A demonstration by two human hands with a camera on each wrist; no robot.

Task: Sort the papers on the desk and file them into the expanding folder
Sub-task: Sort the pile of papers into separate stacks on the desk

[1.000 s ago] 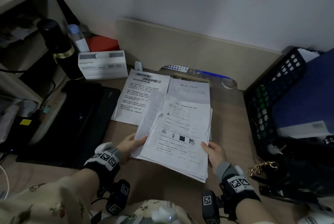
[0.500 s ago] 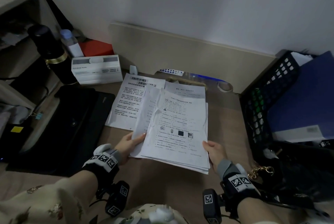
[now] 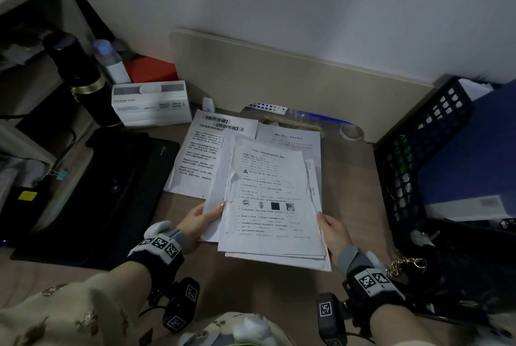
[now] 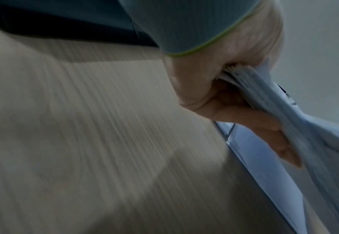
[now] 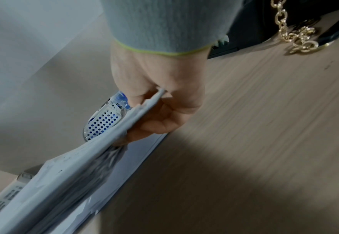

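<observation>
A stack of printed white papers [image 3: 270,200] is held just above the wooden desk [image 3: 251,284]. My left hand [image 3: 199,223] grips its left edge, thumb on top and fingers underneath; the wrist view shows the fingers [image 4: 264,125] curled under the papers [image 4: 284,110]. My right hand [image 3: 332,231] grips the right edge the same way, with fingers [image 5: 164,121] under the sheets [image 5: 68,171]. Two more sheets lie flat on the desk: one with bold headings [image 3: 206,150] and one behind the stack [image 3: 290,140]. The black expanding folder [image 3: 111,186] lies shut at the left.
A black thermos [image 3: 75,72], a plastic bottle [image 3: 110,62], a red box [image 3: 152,69] and a white box [image 3: 152,101] stand at the back left. A black perforated crate [image 3: 418,150] with a blue binder [image 3: 474,150] is on the right. A gold chain [image 3: 406,263] lies near my right wrist.
Both hands have squared the stack so it lies straighter and drawn it slightly nearer to me. The view has tilted a little; the grips are unchanged.
</observation>
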